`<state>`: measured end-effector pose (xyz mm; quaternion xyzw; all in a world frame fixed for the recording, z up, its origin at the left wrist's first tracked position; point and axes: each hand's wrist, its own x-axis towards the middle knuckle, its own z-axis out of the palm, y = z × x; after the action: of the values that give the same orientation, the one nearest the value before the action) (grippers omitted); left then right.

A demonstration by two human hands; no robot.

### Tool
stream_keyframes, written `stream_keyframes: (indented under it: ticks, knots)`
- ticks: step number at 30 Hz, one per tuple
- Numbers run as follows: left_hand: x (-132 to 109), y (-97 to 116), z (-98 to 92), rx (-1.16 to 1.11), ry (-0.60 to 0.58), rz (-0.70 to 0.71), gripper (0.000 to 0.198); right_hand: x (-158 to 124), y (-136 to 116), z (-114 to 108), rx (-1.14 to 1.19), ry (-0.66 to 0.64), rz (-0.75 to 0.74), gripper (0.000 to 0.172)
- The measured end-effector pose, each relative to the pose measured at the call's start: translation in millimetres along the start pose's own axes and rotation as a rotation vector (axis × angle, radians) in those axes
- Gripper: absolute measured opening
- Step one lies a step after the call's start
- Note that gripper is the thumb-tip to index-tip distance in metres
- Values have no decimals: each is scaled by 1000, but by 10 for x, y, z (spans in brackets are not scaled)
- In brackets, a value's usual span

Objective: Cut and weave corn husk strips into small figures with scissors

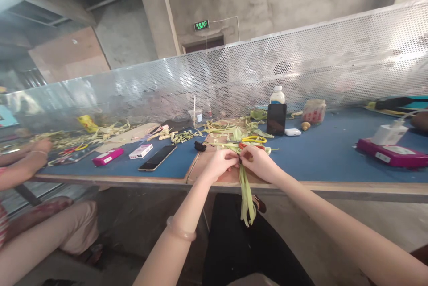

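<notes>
My left hand (219, 163) and my right hand (257, 161) meet at the table's front edge, both pinched closed on the top of a bundle of pale green leaf strips (246, 196). The strips hang down from my fingers over my dark lap. Just behind my hands lie more loose green strips (230, 132) and yellow-handled scissors (254, 139) on the blue table (314, 152). A pale bangle sits on my left wrist.
A black phone (276, 118) stands upright by a white bottle (277, 95) and an earbud case (293, 132). Another phone (157, 157) and two small boxes lie to the left. A person's arms work at far left. A perforated metal screen (301, 67) backs the table.
</notes>
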<state>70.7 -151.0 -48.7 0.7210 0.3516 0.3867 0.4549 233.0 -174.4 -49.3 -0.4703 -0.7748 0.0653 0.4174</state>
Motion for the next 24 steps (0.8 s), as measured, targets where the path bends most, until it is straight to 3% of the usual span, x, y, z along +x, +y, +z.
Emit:
stream_keyframes:
  ticks: [18,24]
  knots:
    - [-25,29,23,102,98,-48,4,-23,-26,-21,-61,-47,-17,4]
    - [-41,63,20,110,133,-93,11,-26,7,2,-132,-54,-23,5]
